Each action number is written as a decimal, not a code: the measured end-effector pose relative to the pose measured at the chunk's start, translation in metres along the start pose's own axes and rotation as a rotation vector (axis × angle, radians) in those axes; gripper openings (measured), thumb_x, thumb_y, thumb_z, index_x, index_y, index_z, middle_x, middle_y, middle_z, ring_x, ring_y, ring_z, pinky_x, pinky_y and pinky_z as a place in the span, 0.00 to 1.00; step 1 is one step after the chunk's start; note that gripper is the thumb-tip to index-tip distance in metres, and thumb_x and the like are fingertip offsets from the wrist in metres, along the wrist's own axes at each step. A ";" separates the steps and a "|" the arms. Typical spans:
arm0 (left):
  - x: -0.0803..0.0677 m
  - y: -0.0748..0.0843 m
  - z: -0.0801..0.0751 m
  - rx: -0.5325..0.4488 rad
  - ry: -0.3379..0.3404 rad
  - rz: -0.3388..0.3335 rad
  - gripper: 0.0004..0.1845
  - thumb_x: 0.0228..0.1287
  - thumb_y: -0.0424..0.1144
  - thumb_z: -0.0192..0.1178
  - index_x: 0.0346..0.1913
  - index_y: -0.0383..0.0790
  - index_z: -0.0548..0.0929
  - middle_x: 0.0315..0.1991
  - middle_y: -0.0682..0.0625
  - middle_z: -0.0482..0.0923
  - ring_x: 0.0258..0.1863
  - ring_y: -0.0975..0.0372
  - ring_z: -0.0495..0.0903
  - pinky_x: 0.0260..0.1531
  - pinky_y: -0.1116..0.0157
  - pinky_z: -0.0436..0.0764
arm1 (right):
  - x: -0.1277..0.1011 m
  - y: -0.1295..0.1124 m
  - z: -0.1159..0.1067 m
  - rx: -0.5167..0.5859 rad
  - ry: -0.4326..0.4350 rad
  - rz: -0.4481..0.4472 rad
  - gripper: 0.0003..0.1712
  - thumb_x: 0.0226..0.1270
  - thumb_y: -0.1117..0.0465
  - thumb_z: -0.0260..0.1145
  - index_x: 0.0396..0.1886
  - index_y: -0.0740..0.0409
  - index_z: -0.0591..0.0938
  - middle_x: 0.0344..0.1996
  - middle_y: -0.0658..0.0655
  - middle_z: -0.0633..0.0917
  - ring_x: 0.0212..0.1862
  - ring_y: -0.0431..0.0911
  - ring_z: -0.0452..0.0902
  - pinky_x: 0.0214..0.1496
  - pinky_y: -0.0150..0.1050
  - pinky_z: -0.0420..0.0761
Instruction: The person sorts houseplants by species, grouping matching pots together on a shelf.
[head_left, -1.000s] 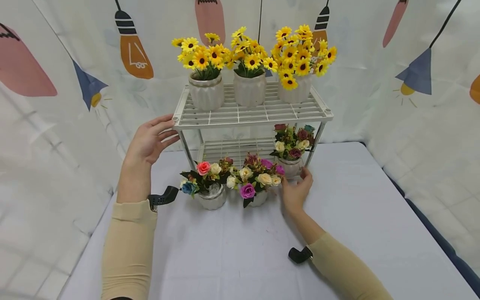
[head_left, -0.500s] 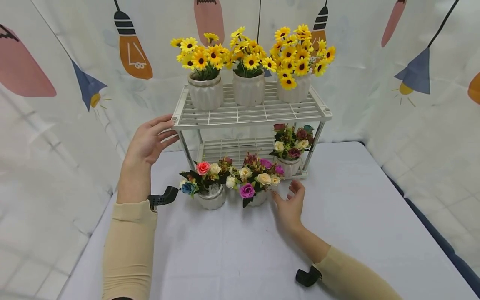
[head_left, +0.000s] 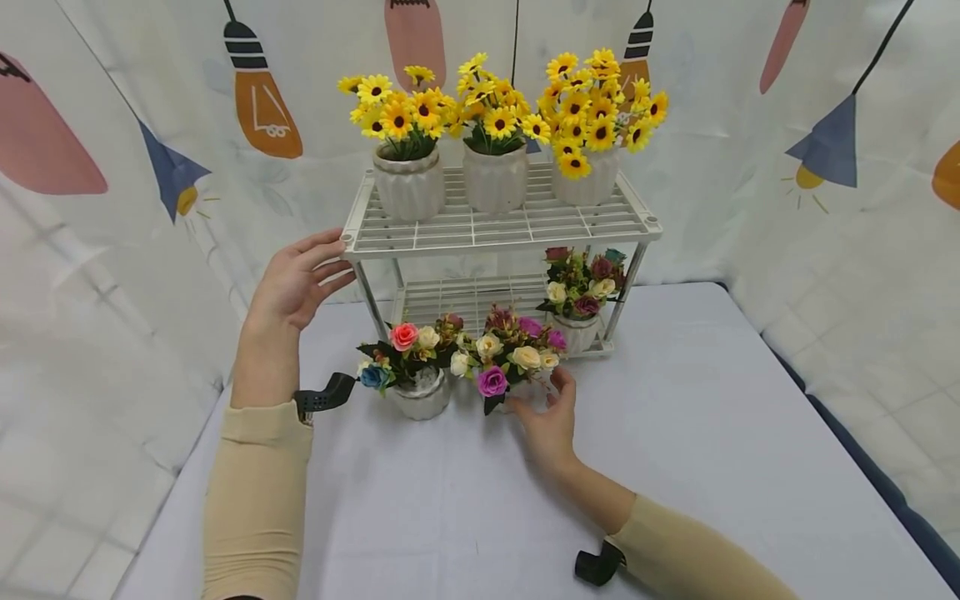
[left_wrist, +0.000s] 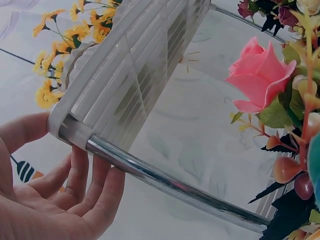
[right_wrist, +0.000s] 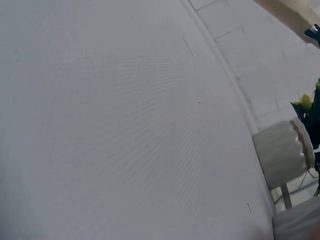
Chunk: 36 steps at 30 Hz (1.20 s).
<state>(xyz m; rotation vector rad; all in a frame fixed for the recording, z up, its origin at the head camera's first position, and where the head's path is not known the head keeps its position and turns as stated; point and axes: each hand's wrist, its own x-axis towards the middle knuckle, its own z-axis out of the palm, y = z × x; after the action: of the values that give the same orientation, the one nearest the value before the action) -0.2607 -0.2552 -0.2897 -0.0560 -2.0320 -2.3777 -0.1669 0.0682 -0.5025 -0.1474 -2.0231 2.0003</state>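
Your right hand (head_left: 551, 417) sits low on the desk (head_left: 712, 433), fingers loosely spread and reaching around the right side of the middle rose pot (head_left: 517, 398); whether the fingertips already touch its white wall is hidden behind the blooms, and nothing is gripped yet. That pot stands just in front of the white rack (head_left: 495, 229), near its lower shelf, with its long axis upright and the flowers spilling wider than the base. It lies slightly left of and beyond your right hand, which is much the nearer hand to it. Just left of it, blooms nearly touching, stands a second rose pot (head_left: 422, 398), so the room on that side is tight, while the desk to the right and towards you is open. A third rose pot (head_left: 579, 332) is on the rack's lower shelf at its right end, leaving bare shelf (head_left: 465, 300) to its left. Your left hand (head_left: 296, 279) is flat and open against the rack's top left corner, fingers straight along the frame beside the chrome leg (left_wrist: 170, 182). Three sunflower pots (head_left: 495, 175) line the top shelf.
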 end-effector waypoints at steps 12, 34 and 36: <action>0.000 0.001 0.001 -0.013 -0.004 -0.001 0.35 0.72 0.42 0.67 0.75 0.33 0.67 0.54 0.51 0.82 0.51 0.59 0.82 0.52 0.65 0.82 | 0.006 0.004 0.029 0.043 0.051 -0.017 0.51 0.50 0.73 0.79 0.71 0.67 0.61 0.68 0.66 0.68 0.73 0.59 0.60 0.74 0.58 0.58; 0.000 0.000 0.000 -0.007 0.002 -0.002 0.34 0.71 0.42 0.68 0.74 0.33 0.69 0.53 0.51 0.83 0.53 0.57 0.82 0.52 0.64 0.82 | 0.002 0.003 0.029 -0.030 0.095 -0.012 0.51 0.46 0.74 0.81 0.72 0.63 0.68 0.69 0.63 0.73 0.71 0.59 0.66 0.72 0.56 0.66; 0.001 0.000 0.000 -0.011 0.000 -0.005 0.34 0.71 0.42 0.68 0.74 0.33 0.69 0.54 0.51 0.83 0.54 0.57 0.82 0.53 0.64 0.82 | 0.002 0.001 0.028 -0.021 0.092 -0.020 0.51 0.46 0.74 0.81 0.72 0.63 0.68 0.68 0.63 0.73 0.70 0.60 0.66 0.72 0.57 0.66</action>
<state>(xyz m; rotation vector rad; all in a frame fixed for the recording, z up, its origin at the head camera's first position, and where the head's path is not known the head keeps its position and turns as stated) -0.2617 -0.2551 -0.2901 -0.0511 -2.0215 -2.3911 -0.1761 0.0419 -0.5026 -0.2186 -1.9810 1.9245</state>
